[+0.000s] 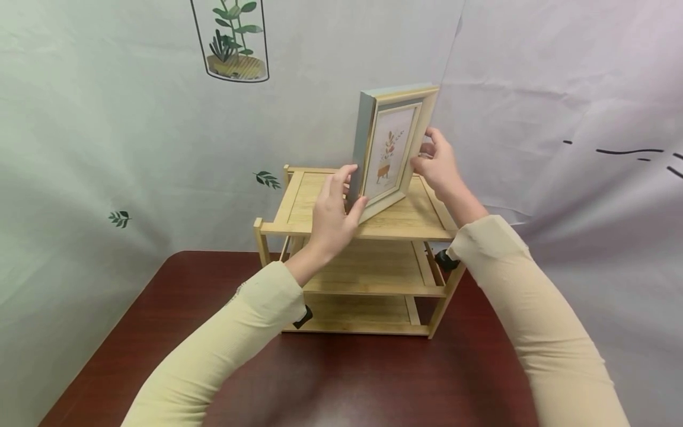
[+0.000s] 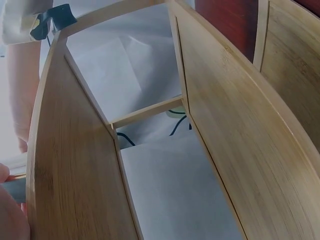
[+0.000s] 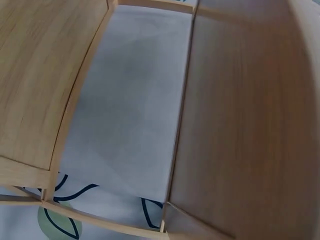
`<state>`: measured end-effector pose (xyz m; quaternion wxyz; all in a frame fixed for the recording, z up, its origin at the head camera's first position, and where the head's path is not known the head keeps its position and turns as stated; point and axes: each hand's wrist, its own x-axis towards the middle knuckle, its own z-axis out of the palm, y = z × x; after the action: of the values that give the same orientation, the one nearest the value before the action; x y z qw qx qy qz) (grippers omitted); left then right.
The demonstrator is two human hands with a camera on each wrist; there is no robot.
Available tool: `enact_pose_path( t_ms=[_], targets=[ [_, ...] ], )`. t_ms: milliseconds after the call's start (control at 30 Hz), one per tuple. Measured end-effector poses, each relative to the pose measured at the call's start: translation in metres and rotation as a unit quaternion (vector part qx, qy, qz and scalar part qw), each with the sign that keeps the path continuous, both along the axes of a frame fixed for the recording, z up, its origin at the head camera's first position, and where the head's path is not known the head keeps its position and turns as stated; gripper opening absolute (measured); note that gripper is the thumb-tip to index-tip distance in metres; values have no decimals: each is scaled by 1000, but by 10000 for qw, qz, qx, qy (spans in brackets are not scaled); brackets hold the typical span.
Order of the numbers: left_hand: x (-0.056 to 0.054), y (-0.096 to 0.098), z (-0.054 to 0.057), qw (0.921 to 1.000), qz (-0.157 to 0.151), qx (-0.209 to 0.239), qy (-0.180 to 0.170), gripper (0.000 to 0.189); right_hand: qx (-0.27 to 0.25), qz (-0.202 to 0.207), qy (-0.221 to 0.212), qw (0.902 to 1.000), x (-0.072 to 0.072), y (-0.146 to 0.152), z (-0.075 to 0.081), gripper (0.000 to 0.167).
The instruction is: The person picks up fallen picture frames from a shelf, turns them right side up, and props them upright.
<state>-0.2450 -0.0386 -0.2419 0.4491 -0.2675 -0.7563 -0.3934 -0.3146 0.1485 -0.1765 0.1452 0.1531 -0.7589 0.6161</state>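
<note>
A picture frame (image 1: 369, 148) with a cream front, grey-blue sides and a potted-plant print stands upright, turned at an angle, on the top board of a wooden three-tier shelf (image 1: 320, 228). My left hand (image 1: 335, 213) holds its near left side low down, thumb in front and fingers along the side. At its right edge, my right hand (image 1: 440, 166) pinches the border between thumb and fingers. In the left wrist view, part of my left hand (image 2: 11, 215) shows at the left edge beside a grey sliver of the frame. The right wrist view shows shelf boards, with no fingers visible.
The shelf stands on a dark red table (image 1: 373, 373), close to a pale printed backdrop (image 1: 133, 118). Its middle board (image 1: 368, 267) and bottom board (image 1: 363, 311) lie below my forearms. Dark straps (image 1: 447, 261) show at both cuffs, near the shelf's posts.
</note>
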Motion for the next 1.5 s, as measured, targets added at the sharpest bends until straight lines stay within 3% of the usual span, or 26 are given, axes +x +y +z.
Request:
enact_pose_path(
  t_ms=[133, 233, 333, 400, 533, 633, 800, 933, 1067, 1300, 1500],
  targets=[
    [0, 1, 0, 10000, 2, 6, 23, 47, -513, -368, 265, 9977, 3, 0, 6, 56],
    [-1, 1, 0, 10000, 11, 13, 43, 47, -1176, -723, 901, 9863, 10, -2, 18, 46],
    [-1, 1, -1, 10000, 25, 24, 52, 47, -1262, -958, 1593, 9744, 21, -5, 34, 39],
    [-1, 1, -1, 10000, 24, 43, 43, 47, -900, -968, 1895, 9729, 31, -9, 46, 38],
    [-1, 1, 0, 10000, -2, 83, 5, 47, 708, -849, 2318, 9665, 53, -21, 63, 50],
    [0, 0, 0, 9999, -12, 120, -18, 47, 1816, -720, 2502, 9483, 64, -33, 70, 59],
    [-1, 1, -1, 9999, -25, 119, -15, 47, 2701, -779, 2578, 9244, 71, -49, 76, 62],
    [0, 1, -2, 9999, -17, 120, 1, 47, 3099, -896, 2629, 9093, 68, -57, 74, 61],
    [0, 2, -2, 10000, 16, 97, 17, 47, 3163, -1047, 2737, 9023, 64, -61, 69, 56],
    [1, 1, -2, 10000, 27, 77, -27, 47, 2966, -1059, 3068, 8982, 59, -64, 67, 50],
    [0, -7, 4, 9983, -385, 258, -339, 40, 2875, -826, 3133, 9013, 55, -61, 68, 49]
  ],
)
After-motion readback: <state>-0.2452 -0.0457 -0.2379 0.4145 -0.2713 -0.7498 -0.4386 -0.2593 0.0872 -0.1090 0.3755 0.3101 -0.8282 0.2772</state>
